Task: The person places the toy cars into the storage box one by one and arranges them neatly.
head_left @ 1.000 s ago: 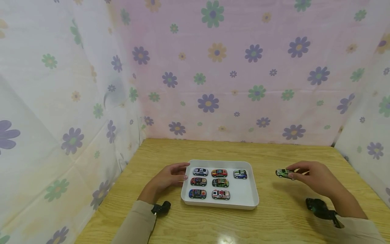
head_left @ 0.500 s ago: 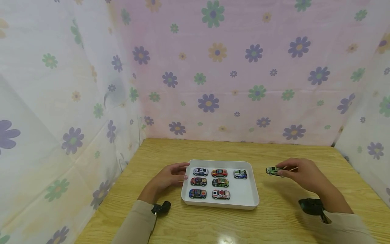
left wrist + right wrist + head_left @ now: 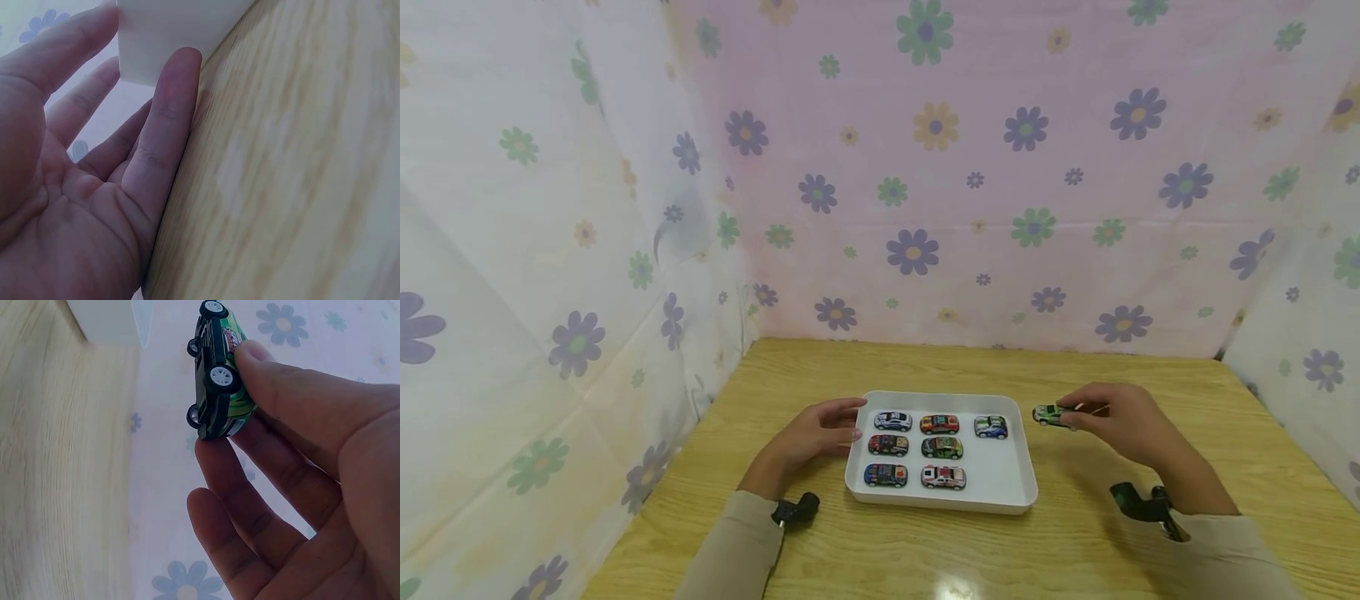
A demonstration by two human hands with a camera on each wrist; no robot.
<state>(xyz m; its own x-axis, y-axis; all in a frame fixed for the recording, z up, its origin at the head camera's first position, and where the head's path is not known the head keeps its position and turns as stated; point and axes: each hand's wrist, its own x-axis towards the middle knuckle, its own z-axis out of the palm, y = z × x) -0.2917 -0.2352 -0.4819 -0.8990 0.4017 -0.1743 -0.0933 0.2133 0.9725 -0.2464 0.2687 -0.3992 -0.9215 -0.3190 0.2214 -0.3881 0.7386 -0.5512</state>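
Note:
My right hand [image 3: 1123, 421] pinches a green toy car [image 3: 1051, 415] between thumb and fingers, just right of the tray and above the table. In the right wrist view the toy car [image 3: 220, 375] shows its dark underside and white-hubbed wheels. A white tray [image 3: 1000, 493] holds several toy cars: a column of three at left, another of three in the middle, and a single white, green and blue car [image 3: 991, 427] at the back right. My left hand [image 3: 808, 437] rests against the tray's left side, its fingers fairly straight; the left wrist view shows fingertips at the tray wall [image 3: 162, 37].
The tray stands on a wood-grain table [image 3: 940, 550]. Flower-printed cloth [image 3: 970, 183] hangs behind the table and along both sides. A black wrist camera [image 3: 1138, 502] sits on the right wrist, and another [image 3: 797, 508] on the left.
My right hand has moved left with the green toy car, from well right of the tray to close beside its right edge. The left hand and the tray have stayed in place.

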